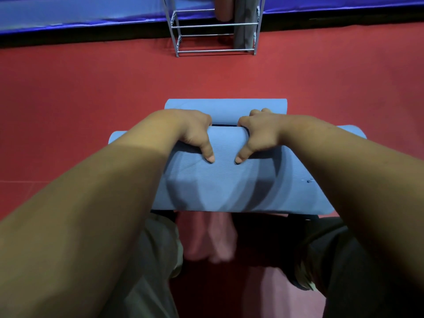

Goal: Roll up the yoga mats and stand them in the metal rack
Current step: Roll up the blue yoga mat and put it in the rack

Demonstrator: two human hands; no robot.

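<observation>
While the blue mat (pixel 229 184) lay mostly rolled on the red floor (pixel 80 88) just ahead of the person's legs, the left hand (pixel 195 134) and right hand (pixel 260 134) gripped the roll side by side, thumbs on its near face, fingers curled over its top. A short flat tail of the mat extended beyond the hands. Well beyond, the rack (pixel 215 51) held a grey roll (pixel 244 24) and a brown roll (pixel 223 8) upright.

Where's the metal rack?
Head view, top centre: the metal rack stands on the red floor beyond the blue yoga mat, with a grey rolled mat standing in its right side.
</observation>
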